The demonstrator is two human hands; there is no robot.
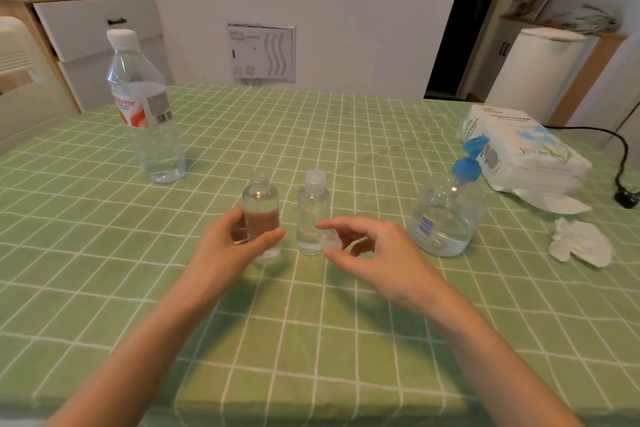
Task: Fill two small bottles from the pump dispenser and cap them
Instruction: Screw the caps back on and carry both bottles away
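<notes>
Two small clear bottles stand side by side in the middle of the green checked tablecloth (311,340). The left small bottle (260,198) has no cap and holds clear liquid; my left hand (230,246) is wrapped around its lower part. The right small bottle (311,208) wears a translucent cap. My right hand (374,253) pinches a small translucent cap (330,241) between thumb and fingers, just right of that bottle's base. The pump dispenser (446,215), clear with a blue pump head, stands to the right of my right hand.
A tall water bottle (145,107) with a white cap stands at the back left. A pack of tissue paper (519,149) lies at the back right, with a crumpled tissue (581,243) and a black cable (623,163) near the right edge.
</notes>
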